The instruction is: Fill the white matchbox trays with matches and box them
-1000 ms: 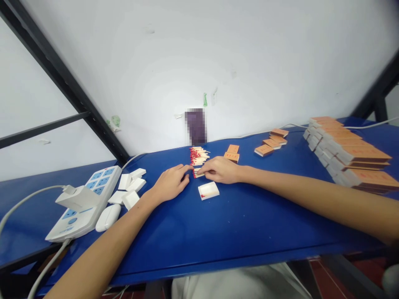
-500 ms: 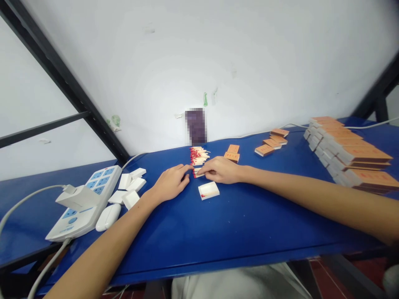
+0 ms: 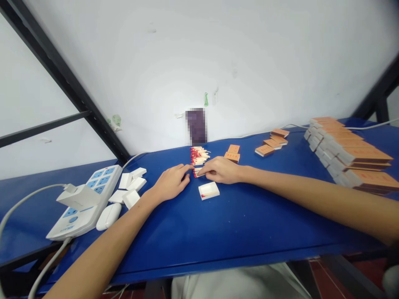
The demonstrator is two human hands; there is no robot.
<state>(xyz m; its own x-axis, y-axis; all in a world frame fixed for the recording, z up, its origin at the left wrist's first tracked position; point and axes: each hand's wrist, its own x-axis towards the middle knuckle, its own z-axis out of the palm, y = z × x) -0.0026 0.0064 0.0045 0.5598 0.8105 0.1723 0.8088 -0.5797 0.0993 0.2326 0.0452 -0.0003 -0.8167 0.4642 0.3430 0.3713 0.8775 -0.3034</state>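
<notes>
A small row of red-headed matches (image 3: 195, 173) lies on the blue table between my hands. My left hand (image 3: 173, 180) is at their head end, index finger stretched to the red tips and thumb apart, holding nothing. From the other side my right hand (image 3: 224, 169) rests an outstretched index finger on the matchsticks, its other fingers bent and partly hidden. Just beyond, a larger pile of matches (image 3: 199, 155) lies with its heads mostly to the left. Nearer me sits a white matchbox tray (image 3: 215, 194) with matches along its near side.
Orange matchboxes (image 3: 232, 157) lie behind my right hand, with several more (image 3: 264, 150) farther right and a big stack (image 3: 355, 149) at the far right. On the left are white trays (image 3: 136, 183), a white earbud case (image 3: 108, 216) and a power strip (image 3: 89, 199) with cables.
Both hands stay almost in the same place at the small row of matches. The view shifts very slightly; nothing else visibly moves.
</notes>
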